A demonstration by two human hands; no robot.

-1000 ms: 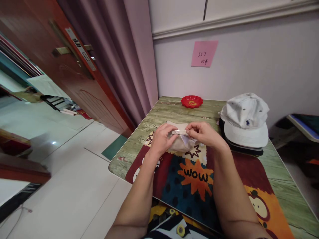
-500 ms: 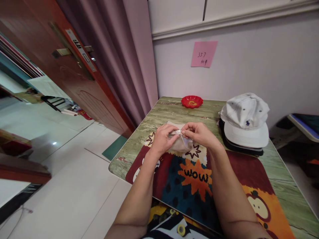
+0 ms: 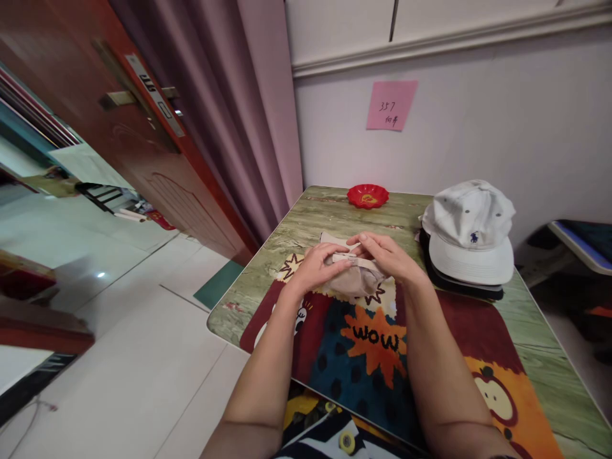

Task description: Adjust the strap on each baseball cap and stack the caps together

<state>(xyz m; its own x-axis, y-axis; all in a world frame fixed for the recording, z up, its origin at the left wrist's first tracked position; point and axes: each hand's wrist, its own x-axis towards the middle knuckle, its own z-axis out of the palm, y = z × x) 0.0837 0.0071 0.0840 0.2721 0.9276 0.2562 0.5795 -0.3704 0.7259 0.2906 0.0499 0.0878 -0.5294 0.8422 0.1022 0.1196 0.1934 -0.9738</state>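
A beige cap (image 3: 354,282) rests on the patterned mat in front of me, its brim pointing away and its crown nearest me. A light band with a small buckle-like piece crosses its upper edge. My left hand (image 3: 316,264) grips the cap's left side, thumb along the band. On the other side, my right hand (image 3: 385,256) is curved loosely around the cap's edge, its fingers bent toward the band. Part of its grip is hidden. To the right stands a stack of caps, topped by a white cap (image 3: 471,233) with a small dark-blue emblem.
The colourful mat (image 3: 329,357) covers the near part of the wood-patterned table (image 3: 296,229). A red scalloped dish (image 3: 368,196) sits near the wall. A pink note (image 3: 392,105) is stuck above it. On the left are a purple curtain (image 3: 229,95) and a brown door (image 3: 157,166).
The right hand has loosened from its pinch at the band's buckle and spread over the right edge of the cap. My left hand lies flatter along the band.
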